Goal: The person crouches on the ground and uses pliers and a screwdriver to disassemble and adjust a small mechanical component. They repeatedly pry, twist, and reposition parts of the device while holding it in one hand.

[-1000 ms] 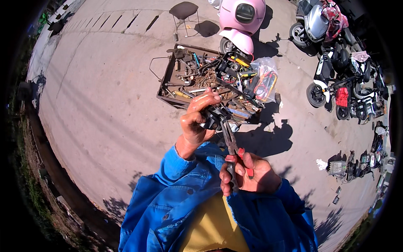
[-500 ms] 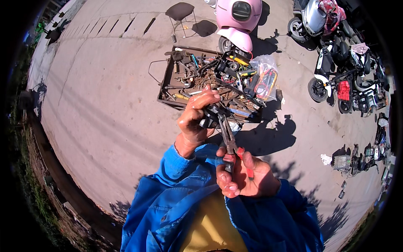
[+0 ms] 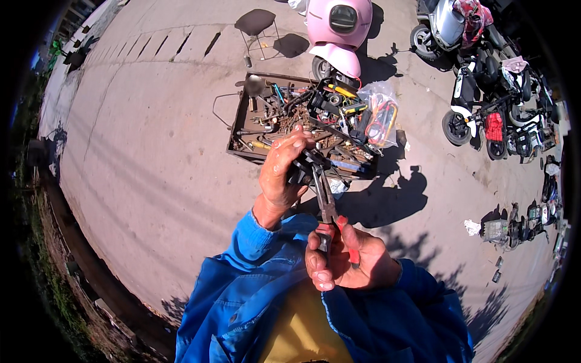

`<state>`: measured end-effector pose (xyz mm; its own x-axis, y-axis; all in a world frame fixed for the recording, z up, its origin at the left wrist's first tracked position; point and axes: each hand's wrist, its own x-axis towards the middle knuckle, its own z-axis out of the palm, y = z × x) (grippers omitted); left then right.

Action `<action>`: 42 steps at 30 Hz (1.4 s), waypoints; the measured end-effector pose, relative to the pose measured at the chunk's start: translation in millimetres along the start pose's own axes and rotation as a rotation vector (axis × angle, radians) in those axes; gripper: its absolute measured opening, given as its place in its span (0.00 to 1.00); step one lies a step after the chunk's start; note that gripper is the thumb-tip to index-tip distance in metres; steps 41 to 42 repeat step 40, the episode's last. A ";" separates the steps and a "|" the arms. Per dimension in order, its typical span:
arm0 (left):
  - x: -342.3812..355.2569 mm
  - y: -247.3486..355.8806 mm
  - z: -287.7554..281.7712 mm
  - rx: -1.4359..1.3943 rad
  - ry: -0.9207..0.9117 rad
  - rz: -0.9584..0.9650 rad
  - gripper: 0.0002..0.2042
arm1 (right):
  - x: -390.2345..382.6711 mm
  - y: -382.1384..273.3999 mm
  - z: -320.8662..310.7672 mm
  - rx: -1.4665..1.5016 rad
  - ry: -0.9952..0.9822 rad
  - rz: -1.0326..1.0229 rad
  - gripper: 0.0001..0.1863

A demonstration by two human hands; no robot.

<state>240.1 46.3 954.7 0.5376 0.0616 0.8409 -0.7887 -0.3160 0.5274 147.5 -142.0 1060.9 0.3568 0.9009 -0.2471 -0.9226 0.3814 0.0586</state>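
My left hand (image 3: pixel 279 166) is closed around a small dark mechanical part (image 3: pixel 299 174), mostly hidden by my fingers. Red-handled long-nose pliers (image 3: pixel 327 209) are gripped in my right hand (image 3: pixel 357 260), with the handles slightly apart in my palm and fingers. Their narrow jaws point up and away from me and meet the dark part beside my left fingers. Whether the jaws pinch it I cannot tell. Both hands are in front of my chest, in blue sleeves.
Beyond my hands a metal tool tray (image 3: pixel 233 136) on the ground holds many loose tools and a clear plastic bag (image 3: pixel 382 115). Behind it stand a pink scooter (image 3: pixel 336 57) and a dark stool (image 3: pixel 255 22). More scooters (image 3: pixel 463 115) and loose parts (image 3: pixel 502 231) line the right side.
The pliers and my right hand have shifted slightly left, and the handles look a little more upright. My left hand keeps its hold on the dark part with a small turn.
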 end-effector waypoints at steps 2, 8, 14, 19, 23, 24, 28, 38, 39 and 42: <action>4.2 -0.5 -0.8 -0.014 -0.001 0.013 0.31 | 1.6 3.8 -14.4 0.133 -0.093 0.031 0.29; 18.9 4.7 -3.5 0.042 -0.036 0.054 0.27 | -2.4 7.5 -5.8 0.103 -0.038 0.004 0.29; 22.8 6.6 -7.1 0.054 -0.046 0.080 0.25 | -3.1 10.4 -3.1 0.042 -0.018 -0.030 0.28; 25.0 4.0 -8.8 0.007 -0.065 0.096 0.23 | -4.5 10.5 -1.9 0.038 -0.028 -0.035 0.27; 27.8 2.4 -13.6 0.007 -0.156 0.103 0.31 | -6.9 10.6 -2.9 0.030 -0.020 -0.044 0.28; 28.2 1.9 -14.0 0.003 -0.163 0.101 0.31 | -7.0 10.3 -2.7 0.025 -0.015 -0.046 0.28; 30.5 2.2 -14.9 -0.025 -0.195 0.090 0.30 | -8.2 9.1 -4.9 0.016 -0.011 -0.052 0.28; 38.2 6.4 -21.3 -0.112 -0.274 0.015 0.21 | -16.2 5.0 -13.5 -0.015 0.029 -0.038 0.29; 38.1 5.9 -21.8 -0.123 -0.284 0.012 0.21 | -16.9 4.2 -13.6 -0.017 0.029 -0.034 0.29; 37.8 4.5 -22.4 -0.134 -0.294 0.010 0.21 | -17.2 3.9 -13.5 -0.017 0.030 -0.032 0.29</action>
